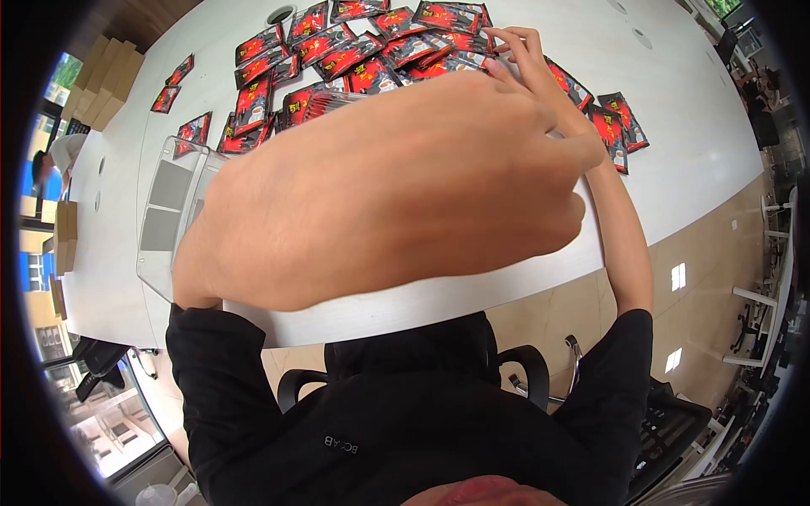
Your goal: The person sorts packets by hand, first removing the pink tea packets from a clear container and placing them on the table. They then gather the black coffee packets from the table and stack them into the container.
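My left hand [396, 185] is raised close to the camera, back towards me. Its fingers curl under, so whatever they may hold is hidden. Farther out on the white table, my right hand [527, 63] reaches over a pile of red and black packets [350, 55], its fingers stretched and apart at the pile's right side. A clear plastic box [164, 211] stands at the left, largely covered by my left hand and forearm. Just past that hand, the edges of several stacked packets [316, 105] show, partly hidden.
Two loose packets [620, 126] lie right of my right arm, and small ones [173, 84] lie at the far left. Cardboard boxes [105, 80] stand beyond the left edge. The table's curved front edge [405, 316] runs before my chair [523, 371]. Another person [63, 160] is at the left.
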Available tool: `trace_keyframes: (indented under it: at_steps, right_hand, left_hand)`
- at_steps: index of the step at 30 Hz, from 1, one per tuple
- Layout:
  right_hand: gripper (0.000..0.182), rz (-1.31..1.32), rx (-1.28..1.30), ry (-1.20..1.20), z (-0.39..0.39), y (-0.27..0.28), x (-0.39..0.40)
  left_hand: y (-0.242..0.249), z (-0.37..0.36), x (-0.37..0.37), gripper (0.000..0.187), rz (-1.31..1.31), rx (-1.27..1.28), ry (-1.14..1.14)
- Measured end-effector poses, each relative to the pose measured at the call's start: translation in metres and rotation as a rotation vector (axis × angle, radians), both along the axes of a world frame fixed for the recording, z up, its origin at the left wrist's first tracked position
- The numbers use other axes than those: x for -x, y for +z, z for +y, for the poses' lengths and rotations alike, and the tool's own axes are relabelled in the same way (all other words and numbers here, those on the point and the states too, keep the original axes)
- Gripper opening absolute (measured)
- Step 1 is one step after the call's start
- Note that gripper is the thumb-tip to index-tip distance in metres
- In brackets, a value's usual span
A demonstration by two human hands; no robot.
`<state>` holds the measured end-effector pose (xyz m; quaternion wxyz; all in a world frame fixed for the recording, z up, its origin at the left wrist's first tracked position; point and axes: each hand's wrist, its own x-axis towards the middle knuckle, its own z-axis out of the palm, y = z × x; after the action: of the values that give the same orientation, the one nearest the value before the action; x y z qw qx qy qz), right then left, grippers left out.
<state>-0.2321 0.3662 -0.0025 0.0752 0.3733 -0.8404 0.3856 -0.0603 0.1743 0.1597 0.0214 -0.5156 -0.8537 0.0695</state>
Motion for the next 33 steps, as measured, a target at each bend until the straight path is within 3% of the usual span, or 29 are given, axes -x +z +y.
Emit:
trace_keyframes:
  at_steps: [2,4,9,11,16,18,24,31,33]
  right_hand:
    - [0.048,0.015,-0.001,0.004,0.001,0.0,0.0]
    - [0.049,0.059,0.001,0.01,0.001,-0.006,0.006]
    - [0.051,0.144,-0.034,0.015,0.006,-0.016,0.015]
    - [0.053,0.123,-0.027,0.021,0.005,-0.015,0.014]
    - [0.052,0.088,0.001,0.025,0.004,-0.013,0.013]
    - [0.052,0.093,-0.007,0.022,0.005,-0.014,0.012]
    - [0.051,0.137,-0.039,0.029,0.004,-0.012,0.012]
    - [0.048,0.079,-0.045,0.037,0.006,-0.003,0.003]
    - [0.047,0.095,-0.046,0.048,0.006,-0.006,0.009]
  left_hand:
    - [-0.007,0.002,-0.003,0.004,0.112,-0.241,0.003]
    - [-0.016,0.0,-0.012,0.006,0.168,-0.301,0.019]
    - [-0.021,-0.01,-0.004,0.027,0.334,-0.447,-0.092]
    - [-0.022,-0.011,0.004,0.037,0.365,-0.683,-0.199]
    - [-0.023,-0.008,0.006,0.042,0.301,-0.687,-0.196]
    - [-0.026,-0.01,0.003,0.044,0.294,-0.498,-0.147]
    - [-0.034,-0.006,0.001,0.041,0.187,-0.621,-0.098]
    - [-0.013,-0.029,0.019,0.028,0.29,-0.686,-0.044]
    - [-0.007,-0.041,0.03,0.021,0.3,-0.58,0.182]
